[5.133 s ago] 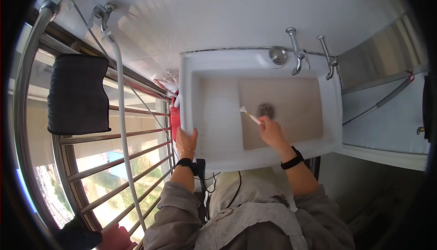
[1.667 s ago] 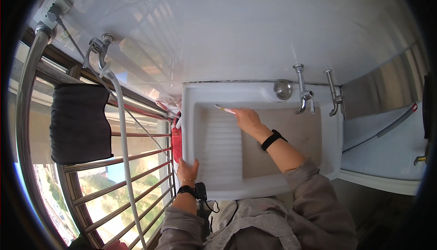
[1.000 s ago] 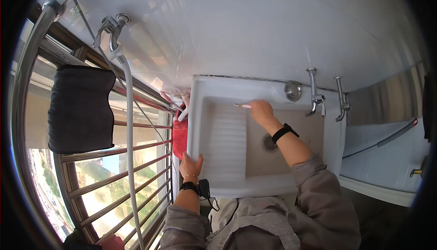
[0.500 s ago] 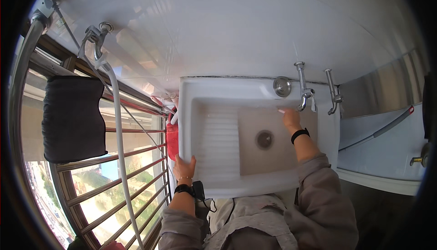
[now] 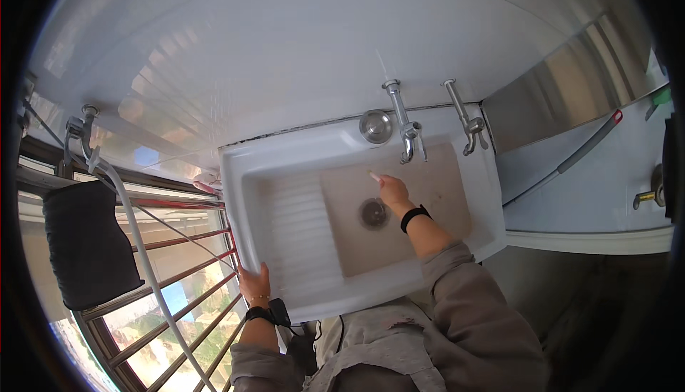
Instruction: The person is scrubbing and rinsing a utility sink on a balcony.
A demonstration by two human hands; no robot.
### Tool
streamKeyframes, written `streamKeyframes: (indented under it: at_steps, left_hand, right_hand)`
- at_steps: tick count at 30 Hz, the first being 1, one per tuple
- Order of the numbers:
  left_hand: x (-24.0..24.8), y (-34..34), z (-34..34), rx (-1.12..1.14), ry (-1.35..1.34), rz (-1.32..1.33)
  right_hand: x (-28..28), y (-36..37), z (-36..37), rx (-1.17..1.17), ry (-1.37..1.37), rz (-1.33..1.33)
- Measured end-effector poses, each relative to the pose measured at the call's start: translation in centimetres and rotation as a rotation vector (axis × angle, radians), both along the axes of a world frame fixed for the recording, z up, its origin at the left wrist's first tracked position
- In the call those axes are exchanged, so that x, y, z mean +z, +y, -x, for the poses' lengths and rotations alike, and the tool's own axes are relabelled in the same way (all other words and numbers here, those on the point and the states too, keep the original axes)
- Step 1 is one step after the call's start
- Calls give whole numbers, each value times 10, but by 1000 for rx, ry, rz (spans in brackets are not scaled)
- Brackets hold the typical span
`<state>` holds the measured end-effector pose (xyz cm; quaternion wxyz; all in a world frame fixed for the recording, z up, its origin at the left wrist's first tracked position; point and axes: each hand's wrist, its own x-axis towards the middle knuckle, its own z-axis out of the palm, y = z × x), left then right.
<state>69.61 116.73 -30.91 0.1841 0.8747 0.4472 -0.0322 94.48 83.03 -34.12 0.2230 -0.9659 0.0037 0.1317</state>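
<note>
Right hand (image 5: 393, 191) around slim pale handle (image 5: 374, 176)

Slim pale tool (image 5: 374, 176) partly hidden by right fingers (image 5: 386, 183), its tip blurred

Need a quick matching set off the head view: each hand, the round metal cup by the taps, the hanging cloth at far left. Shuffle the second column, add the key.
Column 1
1. left hand
2. right hand
3. round metal cup
4. hanging cloth

Column 2
A. on the back ledge of the sink
B. dark grey
C. at the sink's left rim
D. holding a slim pale object over the basin

Pairs: 1-C, 2-D, 3-A, 4-B
</note>
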Motion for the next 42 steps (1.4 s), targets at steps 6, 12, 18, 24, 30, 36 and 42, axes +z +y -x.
streamKeyframes:
  at_steps: [6,12,18,24,30,36,42]
  left_hand:
    - [-5,-3,-1,-14,25,9]
    - [-10,-7,-9,-31,26,17]
    - [-12,-2,-2,-58,25,-41]
    - [-15,-3,-5,-83,-1,-37]
    - [-1,-7,-6,-59,-13,-11]
    - [-4,-5,-5,-56,-42,-11]
    - [-5,-4,-5,-68,-53,-10]
  right_hand:
    - [0,26,30,204,79,-86]
    - [-34,-83,9,-23,-150,63]
    - [-16,-200,29,-192,74,313]
    - [-24,-260,91,-52,232,427]
    - [-5,-170,139,455,466,266]
    - [-5,-51,141,520,277,21]
    - [-7,-35,75,204,20,74]
